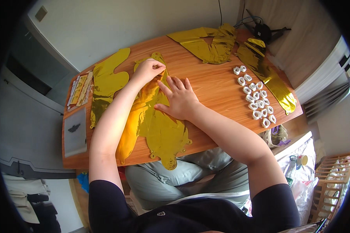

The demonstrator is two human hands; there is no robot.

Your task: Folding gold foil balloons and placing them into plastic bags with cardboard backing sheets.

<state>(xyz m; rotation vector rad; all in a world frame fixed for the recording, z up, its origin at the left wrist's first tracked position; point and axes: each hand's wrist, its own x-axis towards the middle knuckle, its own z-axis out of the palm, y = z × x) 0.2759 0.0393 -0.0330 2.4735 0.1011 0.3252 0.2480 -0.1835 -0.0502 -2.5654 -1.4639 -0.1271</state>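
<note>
A flat gold foil balloon [159, 132], wrinkled and folded over along its left side, lies across the table in front of me, its tabbed lower end hanging over the near edge. My left hand [148, 71] pinches the balloon near its far end, fingertips closed together. Just to the right, my right hand [179, 98] rests with fingers spread, pressed on the foil's right edge and the bare wood beside it. My palm hides part of the foil beneath.
More flat gold foil balloons lie at the left [109, 75], far side [208, 44] and right [269, 73]. White ribbon rolls [256, 96] sit grouped at the right. A black router [263, 32] stands behind; a clear plastic sleeve [75, 134] and printed cards [81, 90] lie left.
</note>
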